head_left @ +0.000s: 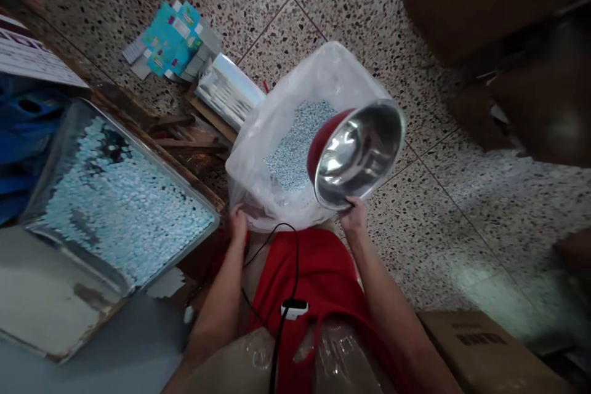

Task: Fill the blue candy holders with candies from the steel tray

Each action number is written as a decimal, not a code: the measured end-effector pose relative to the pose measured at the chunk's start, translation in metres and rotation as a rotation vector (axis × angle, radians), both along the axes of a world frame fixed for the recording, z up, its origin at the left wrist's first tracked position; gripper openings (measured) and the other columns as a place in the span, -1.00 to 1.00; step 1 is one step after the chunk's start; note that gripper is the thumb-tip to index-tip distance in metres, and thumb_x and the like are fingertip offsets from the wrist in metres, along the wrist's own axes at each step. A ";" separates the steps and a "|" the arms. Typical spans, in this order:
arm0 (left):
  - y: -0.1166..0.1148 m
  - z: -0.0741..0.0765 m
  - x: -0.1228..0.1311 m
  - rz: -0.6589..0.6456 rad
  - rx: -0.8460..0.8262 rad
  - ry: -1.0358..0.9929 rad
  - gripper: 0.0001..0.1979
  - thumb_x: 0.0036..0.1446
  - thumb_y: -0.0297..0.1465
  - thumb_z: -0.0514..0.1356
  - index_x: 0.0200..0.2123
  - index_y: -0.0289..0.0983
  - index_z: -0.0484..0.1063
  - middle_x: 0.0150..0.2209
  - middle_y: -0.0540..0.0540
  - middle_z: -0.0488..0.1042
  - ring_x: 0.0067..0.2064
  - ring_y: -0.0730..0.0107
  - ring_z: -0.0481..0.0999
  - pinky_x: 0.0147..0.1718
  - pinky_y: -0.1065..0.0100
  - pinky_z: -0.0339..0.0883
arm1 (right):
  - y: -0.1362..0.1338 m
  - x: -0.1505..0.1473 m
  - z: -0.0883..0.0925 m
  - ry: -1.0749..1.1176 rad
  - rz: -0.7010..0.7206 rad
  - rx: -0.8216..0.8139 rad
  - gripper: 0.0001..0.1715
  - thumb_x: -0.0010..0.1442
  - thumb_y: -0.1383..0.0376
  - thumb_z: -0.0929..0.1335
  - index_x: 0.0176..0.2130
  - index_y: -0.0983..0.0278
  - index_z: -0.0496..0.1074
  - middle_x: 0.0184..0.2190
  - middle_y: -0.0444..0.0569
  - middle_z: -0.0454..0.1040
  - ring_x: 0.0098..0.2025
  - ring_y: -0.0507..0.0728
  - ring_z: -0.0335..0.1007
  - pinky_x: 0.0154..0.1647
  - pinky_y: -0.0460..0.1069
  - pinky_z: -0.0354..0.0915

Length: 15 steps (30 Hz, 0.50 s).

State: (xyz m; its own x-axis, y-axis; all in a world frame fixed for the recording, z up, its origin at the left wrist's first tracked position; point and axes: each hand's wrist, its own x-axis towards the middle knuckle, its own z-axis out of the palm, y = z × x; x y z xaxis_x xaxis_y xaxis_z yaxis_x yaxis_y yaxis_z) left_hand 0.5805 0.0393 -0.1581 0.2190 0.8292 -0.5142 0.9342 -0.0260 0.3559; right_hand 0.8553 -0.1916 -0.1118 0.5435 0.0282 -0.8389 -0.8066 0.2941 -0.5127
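Observation:
My right hand (pixel 353 215) grips the near rim of a metal bowl (pixel 357 154), red outside and shiny silver inside. The bowl is tilted on its side over the right part of a white plastic bag (pixel 252 160), and its visible inside looks bare. Small pale blue pellets (pixel 298 148) lie in the bottom of the wide-mouthed bag. At the bag's near left edge, my left hand (pixel 239 221) is closed on the plastic. To the left, a clear tray (pixel 170 258) holds a spread layer of similar light blue pieces (pixel 124 197).
Flattened blue cartons (pixel 173 40) and a box of white items (pixel 231 89) lie beyond the bag on the left. Brown cardboard boxes stand at the upper right (pixel 489 0) and lower right (pixel 489 345). A black cable (pixel 297 258) hangs before my red apron (pixel 314 252).

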 end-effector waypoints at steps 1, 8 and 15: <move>-0.003 0.005 0.007 0.034 0.043 0.000 -0.69 0.26 -0.47 0.07 -0.01 -0.25 0.52 0.00 -0.29 0.60 0.11 0.01 0.59 0.21 -0.03 0.45 | -0.012 0.002 0.008 -0.001 -0.010 -0.022 -0.82 -0.12 0.43 0.40 -0.42 0.19 0.50 -0.46 -0.30 0.63 -0.33 0.01 0.59 -0.21 -0.10 0.57; -0.012 0.033 0.095 -0.043 -0.093 0.154 -0.16 0.10 -0.11 0.49 0.25 -0.47 0.26 0.25 -0.67 0.40 0.34 -0.38 0.43 0.30 -0.18 0.31 | -0.037 0.010 0.040 -0.039 -0.029 -0.084 -0.63 -0.12 0.43 0.40 -0.25 0.20 0.59 -0.27 -0.21 0.72 -0.23 0.07 0.67 -0.21 -0.02 0.62; 0.024 0.035 0.095 -0.086 -0.311 0.108 -0.86 0.16 -0.34 0.36 -0.26 -0.29 0.58 -0.16 -0.40 0.67 0.12 -0.27 0.63 0.12 -0.05 0.44 | -0.051 0.003 0.041 -0.002 -0.099 -0.084 -0.56 -0.11 0.37 0.39 -0.16 0.21 0.59 -0.23 -0.12 0.74 -0.17 0.15 0.71 -0.09 0.14 0.67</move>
